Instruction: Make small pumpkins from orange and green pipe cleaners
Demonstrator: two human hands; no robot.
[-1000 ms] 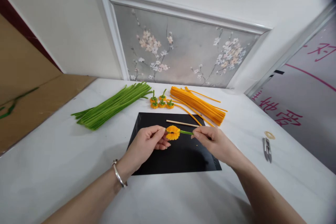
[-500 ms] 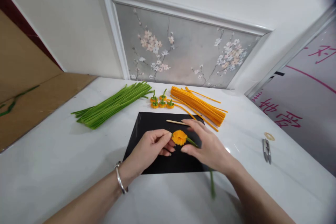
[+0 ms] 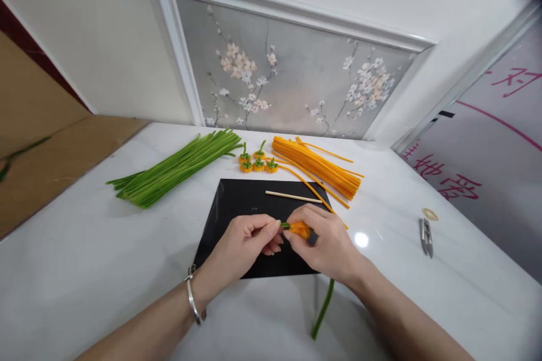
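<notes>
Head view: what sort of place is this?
Probably a craft workspace: a white tabletop holds bundled green stems, bundled orange stems and small orange-and-green pieces, with snips off to the right.

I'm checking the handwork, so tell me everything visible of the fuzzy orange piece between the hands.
The fuzzy orange piece looks soft, like bent pipe cleaner, and is held over the black rectangular mat. The right hand grips it, hiding much of its outline. A short green fuzzy stem extends from its left side, pinched by the left hand. A green fuzzy strand shows below the right hand; whether it joins the piece is hidden.
</notes>
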